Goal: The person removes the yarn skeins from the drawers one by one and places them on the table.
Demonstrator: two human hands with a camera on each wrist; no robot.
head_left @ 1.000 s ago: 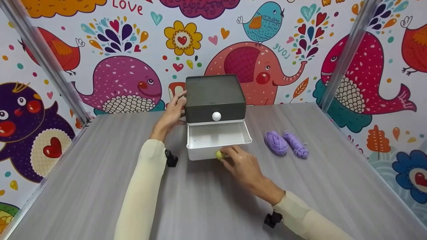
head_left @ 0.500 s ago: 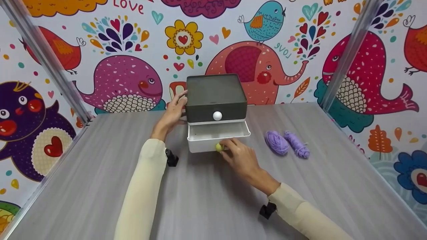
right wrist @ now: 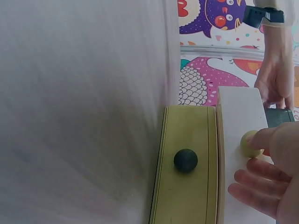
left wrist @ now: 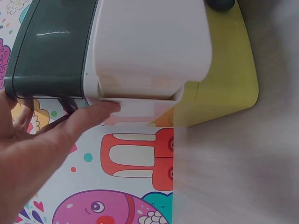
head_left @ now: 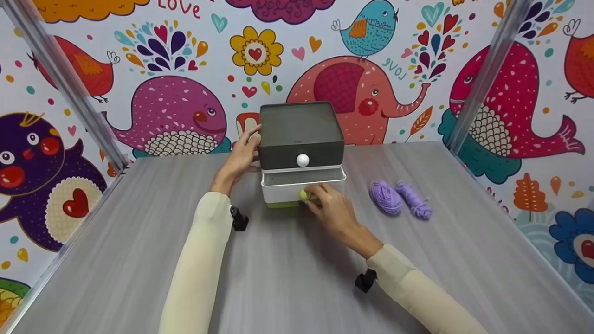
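A small stacked drawer box (head_left: pixel 299 123) has a dark green top tier with a white knob (head_left: pixel 302 160). Its white middle drawer (head_left: pixel 278 191) is partly pulled out, and below that sits a yellow-green bottom drawer (right wrist: pixel 191 126) with a dark round knob (right wrist: pixel 185 160). My right hand (head_left: pixel 336 211) pinches the yellow-green knob (right wrist: pixel 247 144) on the white drawer's front. On the box's left side my left hand (head_left: pixel 242 155) presses, its thumb (left wrist: pixel 93 114) lying straight along the white tier and its fingers near the dark tier.
Two bundles of purple yarn, a rounder ball (head_left: pixel 386 198) and a longer skein (head_left: pixel 414 200), lie to the right of the box. Patterned wall panels (head_left: pixel 185 116) rise behind the grey table (head_left: pixel 297 278) and along both sides.
The white drawer has slid inward, pushed by my right hand at its knob, so the bottom drawer's front now shows under it. My left hand stays against the box's side.
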